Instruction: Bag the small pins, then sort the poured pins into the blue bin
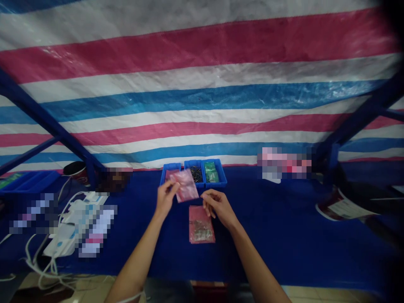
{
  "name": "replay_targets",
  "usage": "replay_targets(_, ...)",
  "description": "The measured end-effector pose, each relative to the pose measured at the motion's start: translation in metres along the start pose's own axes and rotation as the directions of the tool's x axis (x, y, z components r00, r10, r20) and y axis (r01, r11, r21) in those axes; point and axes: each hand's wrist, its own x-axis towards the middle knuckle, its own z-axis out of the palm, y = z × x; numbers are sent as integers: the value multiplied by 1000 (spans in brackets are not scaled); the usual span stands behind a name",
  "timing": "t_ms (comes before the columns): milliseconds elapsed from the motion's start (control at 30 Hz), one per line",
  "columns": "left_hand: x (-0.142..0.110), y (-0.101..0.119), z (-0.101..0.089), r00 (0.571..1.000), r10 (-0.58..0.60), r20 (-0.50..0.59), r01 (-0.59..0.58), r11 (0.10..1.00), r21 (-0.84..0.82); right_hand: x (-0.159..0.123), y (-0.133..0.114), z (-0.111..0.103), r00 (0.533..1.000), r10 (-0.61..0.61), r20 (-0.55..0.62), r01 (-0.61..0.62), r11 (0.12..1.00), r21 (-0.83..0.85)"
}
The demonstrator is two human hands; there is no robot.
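Note:
My left hand [165, 197] pinches a small pink plastic bag [185, 185] by its left edge and holds it up above the blue table [271, 235]. My right hand [217, 205] hovers just right of that bag, fingers curled with the tips pressed together; I cannot make out anything in them. A second pink bag [200, 225] with small dark parts inside lies flat on the table between my forearms.
Three small blue bins [193, 172] stand in a row behind my hands: one with pink bags, one with dark screws, one with green bags. White power strips and cables [72, 223] lie at the left. A striped tarp [202, 84] hangs behind.

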Motion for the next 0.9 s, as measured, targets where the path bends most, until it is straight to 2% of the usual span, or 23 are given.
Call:
replay_targets(67, 25, -1, -25, 990, 56, -127, -49, 997, 56, 0, -2, 0, 999, -13, -31, 14, 1000, 27)
replay_targets(100, 39, -2, -37, 986, 74, -148, -58, 992, 112, 0, -2, 0, 999, -16, -40, 17, 999, 37)
replay_targets(200, 77, -9, -64, 996, 49, -74, -17, 924, 383, 0, -3, 0, 999, -10, -46, 13, 998, 59)
replay_targets(267, 95, -15, -70, 1000, -26, 11, 16, 842, 540, 0, -3, 0, 999, -6, -39, 9, 998, 65)
replay_targets(367, 110, -22, -64, 990, -97, 99, 0, 715, 699, 0, -4, -1, 999, -7, -37, 10, 997, 77)
replay_targets(500, 108, -25, -51, 964, -170, 206, -71, 582, 810, 1, -4, -2, 999, 4, -42, 0, 997, 82)
replay_targets(600, 95, -19, -46, 977, -165, 139, -44, 476, 879, 1, -6, -2, 998, 16, -56, -11, 996, 92)
replay_targets(700, 82, -7, -40, 997, 4, 72, -68, 386, 920, 1, -8, -1, 998, 21, -67, -13, 994, 112)
replay_targets(767, 79, 1, -34, 983, 106, 152, -181, 387, 904, 0, -8, -3, 997, 17, -75, -8, 993, 121)
replay_targets(800, 79, 3, -31, 969, 110, 223, -248, 402, 881, 0, -8, -4, 997, 13, -81, -3, 992, 122)
replay_targets(900, 85, 6, -22, 903, -52, 427, -372, 407, 835, 0, -4, -9, 992, -16, -122, 29, 994, 102)
